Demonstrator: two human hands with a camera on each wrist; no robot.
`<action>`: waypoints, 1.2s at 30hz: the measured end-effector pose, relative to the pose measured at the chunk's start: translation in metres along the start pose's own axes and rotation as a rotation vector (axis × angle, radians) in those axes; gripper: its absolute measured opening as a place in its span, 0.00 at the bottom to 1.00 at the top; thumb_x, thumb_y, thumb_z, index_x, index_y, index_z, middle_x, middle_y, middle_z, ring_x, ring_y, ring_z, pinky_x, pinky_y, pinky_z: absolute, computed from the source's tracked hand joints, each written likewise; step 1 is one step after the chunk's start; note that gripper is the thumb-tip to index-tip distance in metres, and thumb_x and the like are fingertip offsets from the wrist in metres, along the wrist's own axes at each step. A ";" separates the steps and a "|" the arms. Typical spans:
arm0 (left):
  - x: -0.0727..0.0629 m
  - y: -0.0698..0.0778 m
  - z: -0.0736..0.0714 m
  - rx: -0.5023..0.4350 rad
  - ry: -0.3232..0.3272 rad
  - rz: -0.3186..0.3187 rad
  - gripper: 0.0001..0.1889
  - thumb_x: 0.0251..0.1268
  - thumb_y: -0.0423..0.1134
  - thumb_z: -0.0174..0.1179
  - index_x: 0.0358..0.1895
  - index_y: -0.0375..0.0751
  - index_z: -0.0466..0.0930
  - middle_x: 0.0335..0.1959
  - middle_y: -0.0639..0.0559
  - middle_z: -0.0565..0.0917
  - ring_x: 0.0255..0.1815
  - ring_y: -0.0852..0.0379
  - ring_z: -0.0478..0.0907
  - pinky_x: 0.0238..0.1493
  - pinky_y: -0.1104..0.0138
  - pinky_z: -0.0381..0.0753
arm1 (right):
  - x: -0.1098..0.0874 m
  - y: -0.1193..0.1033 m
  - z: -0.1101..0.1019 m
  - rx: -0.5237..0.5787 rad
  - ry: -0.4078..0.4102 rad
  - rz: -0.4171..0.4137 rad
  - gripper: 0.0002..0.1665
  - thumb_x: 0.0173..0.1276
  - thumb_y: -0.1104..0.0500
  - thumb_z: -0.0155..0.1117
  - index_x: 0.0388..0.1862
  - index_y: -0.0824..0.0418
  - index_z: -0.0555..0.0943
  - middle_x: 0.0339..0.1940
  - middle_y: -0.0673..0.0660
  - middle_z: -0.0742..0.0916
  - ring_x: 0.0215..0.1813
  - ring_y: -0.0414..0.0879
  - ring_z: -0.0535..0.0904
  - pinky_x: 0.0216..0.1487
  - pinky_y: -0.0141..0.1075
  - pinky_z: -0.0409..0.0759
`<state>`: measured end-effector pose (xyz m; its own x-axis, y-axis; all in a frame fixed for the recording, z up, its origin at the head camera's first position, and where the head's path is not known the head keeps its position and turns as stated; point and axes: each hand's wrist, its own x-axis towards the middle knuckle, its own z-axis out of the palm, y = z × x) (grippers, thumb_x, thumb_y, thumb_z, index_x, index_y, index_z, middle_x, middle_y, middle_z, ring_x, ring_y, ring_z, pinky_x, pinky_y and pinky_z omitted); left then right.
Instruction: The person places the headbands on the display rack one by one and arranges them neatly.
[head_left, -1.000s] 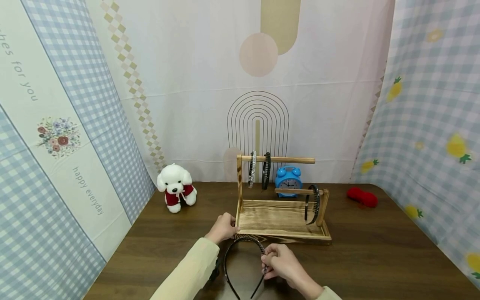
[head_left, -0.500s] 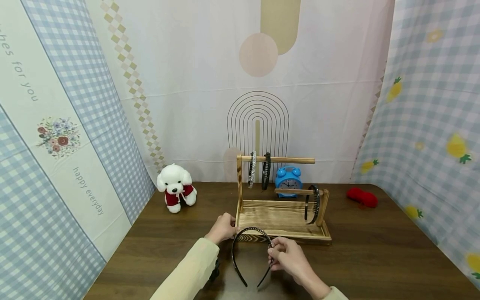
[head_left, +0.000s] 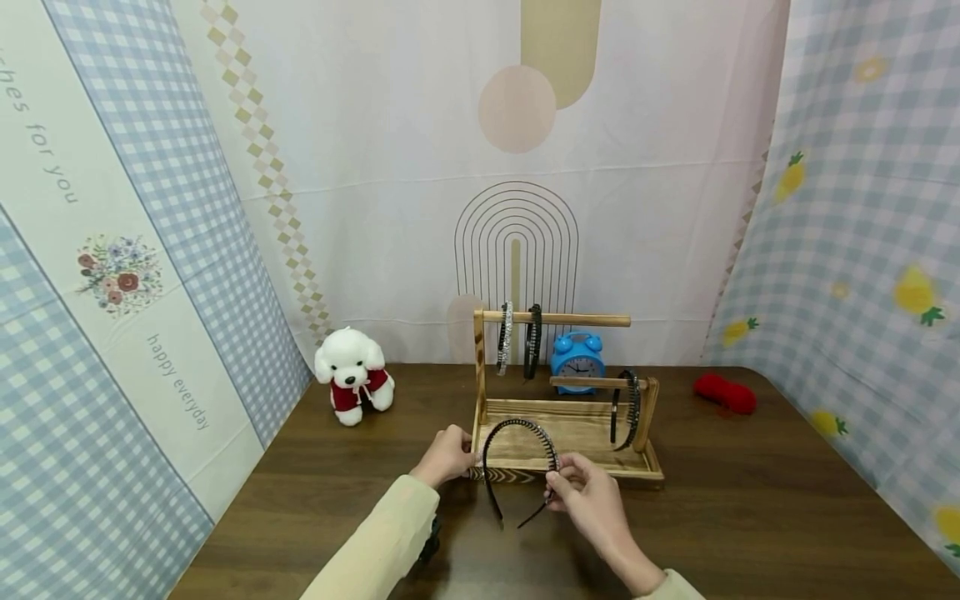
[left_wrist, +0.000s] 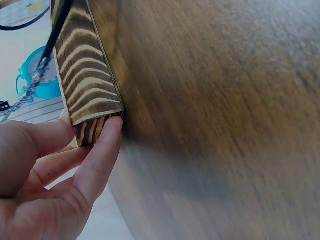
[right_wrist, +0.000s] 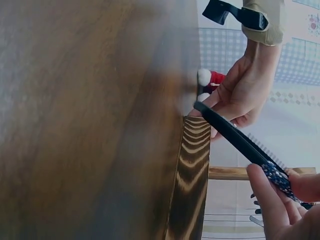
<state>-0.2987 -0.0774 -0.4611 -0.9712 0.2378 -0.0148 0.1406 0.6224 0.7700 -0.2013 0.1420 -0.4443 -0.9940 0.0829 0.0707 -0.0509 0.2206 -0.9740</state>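
My right hand (head_left: 594, 502) pinches one side of a black toothed headband (head_left: 491, 437) between thumb and fingers. The headband's ends point down, and its arch overlaps the front of a wooden headband rack (head_left: 600, 477) in the head view. Sparkly stones (right_wrist: 276, 179) show on its band in the right wrist view. With thumb and fingers, my left hand (head_left: 444, 456) grips the left front corner of the rack's tray (left_wrist: 87, 75). A silver glittery headband (head_left: 505, 337) and a black headband (head_left: 533, 342) hang on the upper bar. Another dark headband (head_left: 633, 410) hangs on the lower bar.
Behind the rack stands a blue alarm clock (head_left: 577, 363). A white plush dog (head_left: 349, 375) in a red top sits at the back left. Some red yarn (head_left: 724, 393) lies at the back right. Patterned cloth (head_left: 390, 125) hangs around the brown table (head_left: 750, 517).
My right hand has lifted the headband up and forward, slightly to the right, from in front of the rack to over its front edge. My left hand has stayed on the corner.
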 end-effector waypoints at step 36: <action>0.002 -0.003 0.002 -0.014 -0.005 0.006 0.05 0.63 0.25 0.62 0.39 0.24 0.83 0.24 0.45 0.82 0.23 0.52 0.82 0.25 0.65 0.85 | 0.025 0.007 -0.016 -0.282 0.354 -0.419 0.08 0.66 0.63 0.68 0.43 0.62 0.82 0.32 0.54 0.89 0.35 0.48 0.87 0.36 0.35 0.84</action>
<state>-0.3001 -0.0769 -0.4646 -0.9693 0.2453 -0.0138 0.1433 0.6104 0.7790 -0.2248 0.1614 -0.4457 -0.8001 0.2405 0.5496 -0.3548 0.5490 -0.7568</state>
